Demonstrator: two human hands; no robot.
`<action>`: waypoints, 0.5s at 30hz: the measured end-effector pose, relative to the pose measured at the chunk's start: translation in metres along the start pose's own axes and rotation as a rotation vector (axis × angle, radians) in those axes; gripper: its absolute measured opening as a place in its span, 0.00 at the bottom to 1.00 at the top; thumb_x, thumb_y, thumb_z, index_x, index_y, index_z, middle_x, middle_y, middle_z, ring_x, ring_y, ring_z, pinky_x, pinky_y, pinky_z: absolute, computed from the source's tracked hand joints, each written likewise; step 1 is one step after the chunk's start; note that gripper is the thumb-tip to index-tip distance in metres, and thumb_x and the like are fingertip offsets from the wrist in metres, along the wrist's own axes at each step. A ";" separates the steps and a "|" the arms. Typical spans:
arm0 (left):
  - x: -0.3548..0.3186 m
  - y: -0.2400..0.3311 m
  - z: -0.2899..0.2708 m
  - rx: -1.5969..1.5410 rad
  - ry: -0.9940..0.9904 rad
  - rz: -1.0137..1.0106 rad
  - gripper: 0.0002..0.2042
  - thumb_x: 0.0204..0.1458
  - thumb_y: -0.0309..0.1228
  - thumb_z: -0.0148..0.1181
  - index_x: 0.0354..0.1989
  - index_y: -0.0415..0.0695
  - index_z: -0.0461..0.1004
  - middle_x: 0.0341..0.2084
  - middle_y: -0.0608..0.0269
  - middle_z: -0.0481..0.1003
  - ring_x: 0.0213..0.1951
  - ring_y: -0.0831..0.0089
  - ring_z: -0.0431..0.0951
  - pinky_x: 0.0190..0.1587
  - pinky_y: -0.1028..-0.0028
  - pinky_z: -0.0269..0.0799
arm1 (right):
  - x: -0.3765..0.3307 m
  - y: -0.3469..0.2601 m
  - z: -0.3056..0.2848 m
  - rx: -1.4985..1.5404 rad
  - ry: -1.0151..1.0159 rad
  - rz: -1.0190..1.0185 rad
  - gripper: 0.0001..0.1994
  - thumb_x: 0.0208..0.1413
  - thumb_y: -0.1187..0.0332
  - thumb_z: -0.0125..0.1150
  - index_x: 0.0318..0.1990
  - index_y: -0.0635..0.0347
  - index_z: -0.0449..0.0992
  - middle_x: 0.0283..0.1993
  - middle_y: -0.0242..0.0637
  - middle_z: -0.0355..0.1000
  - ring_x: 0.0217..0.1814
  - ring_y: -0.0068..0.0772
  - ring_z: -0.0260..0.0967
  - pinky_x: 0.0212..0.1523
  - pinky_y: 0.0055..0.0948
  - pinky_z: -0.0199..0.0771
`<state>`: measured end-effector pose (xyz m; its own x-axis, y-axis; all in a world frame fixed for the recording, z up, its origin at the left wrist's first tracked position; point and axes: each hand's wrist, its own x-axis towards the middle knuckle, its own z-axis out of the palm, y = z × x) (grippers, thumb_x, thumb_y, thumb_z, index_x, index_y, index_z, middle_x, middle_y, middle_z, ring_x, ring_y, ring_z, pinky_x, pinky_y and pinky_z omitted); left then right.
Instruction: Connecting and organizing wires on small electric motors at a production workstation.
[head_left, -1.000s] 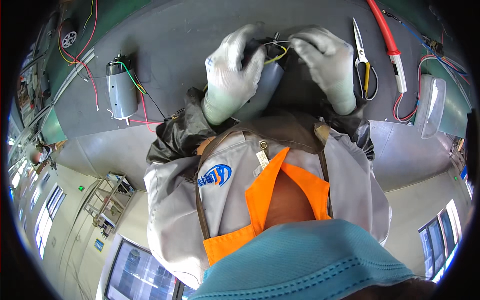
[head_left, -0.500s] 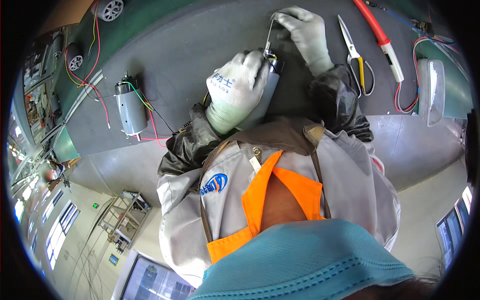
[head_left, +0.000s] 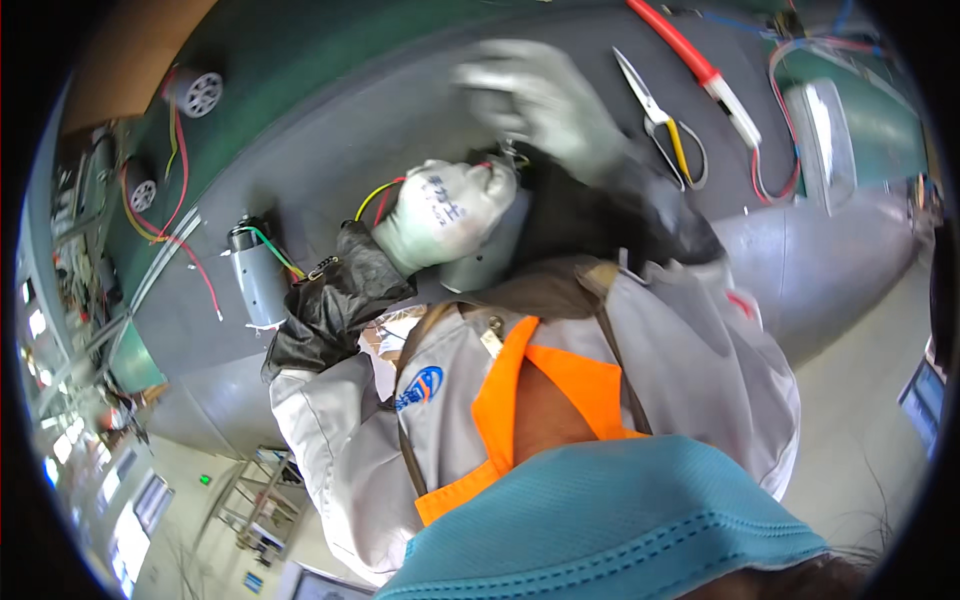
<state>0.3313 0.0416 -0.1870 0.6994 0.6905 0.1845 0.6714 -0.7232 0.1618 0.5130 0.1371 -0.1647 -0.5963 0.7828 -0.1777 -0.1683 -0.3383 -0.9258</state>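
A grey cylindrical motor (head_left: 480, 262) lies close to my body, its far end partly behind my left hand. My left hand (head_left: 445, 212), in a white glove, is closed at that end. Red and yellow wires (head_left: 378, 197) come out on its left side, and a bit of red shows at its fingers, so it appears to grip them. A small metal piece (head_left: 512, 155) is by the left fingertips, too blurred to identify. My right hand (head_left: 540, 100), also white-gloved, is above and right of this piece; motion smears its fingers, and what they hold cannot be made out.
Another grey motor (head_left: 258, 275) with a green wire stands at the left. Scissors (head_left: 660, 120) with a yellow handle, a red-and-white handled tool (head_left: 715, 85) and a pale oblong case (head_left: 825, 145) lie on the right. Two dark motors with spoked ends (head_left: 200, 95) are at the far left.
My right hand has moved left and lost its outstretched pinch on a thin strand. Red and yellow wires now show left of my left hand. The whole view has shifted a little.
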 end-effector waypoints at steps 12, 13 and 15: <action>0.020 -0.019 -0.008 -0.140 0.201 -0.158 0.15 0.53 0.32 0.68 0.49 0.44 0.79 0.37 0.55 0.77 0.41 0.56 0.79 0.43 0.61 0.75 | -0.142 0.068 -0.116 -1.565 0.637 -0.130 0.26 0.58 0.70 0.64 0.66 0.55 0.69 0.58 0.52 0.72 0.57 0.59 0.70 0.56 0.49 0.73; 0.026 -0.026 -0.005 -0.183 0.215 -0.049 0.16 0.54 0.31 0.68 0.51 0.44 0.78 0.39 0.54 0.78 0.43 0.56 0.79 0.45 0.61 0.76 | -0.163 0.075 -0.111 -1.532 0.629 -0.174 0.28 0.58 0.74 0.62 0.68 0.55 0.68 0.60 0.55 0.71 0.59 0.61 0.68 0.58 0.50 0.71; 0.029 -0.035 0.000 -0.624 0.011 -0.346 0.15 0.55 0.28 0.67 0.51 0.41 0.79 0.41 0.55 0.79 0.43 0.58 0.80 0.44 0.61 0.76 | -0.201 0.084 -0.104 -1.460 0.577 -0.107 0.31 0.55 0.78 0.61 0.69 0.55 0.67 0.61 0.57 0.69 0.60 0.60 0.67 0.58 0.51 0.70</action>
<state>0.3283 0.0870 -0.1867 0.4671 0.8837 0.0312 0.5864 -0.3360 0.7370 0.6998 0.0057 -0.2417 -0.2064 0.9706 0.1242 0.8886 0.2391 -0.3915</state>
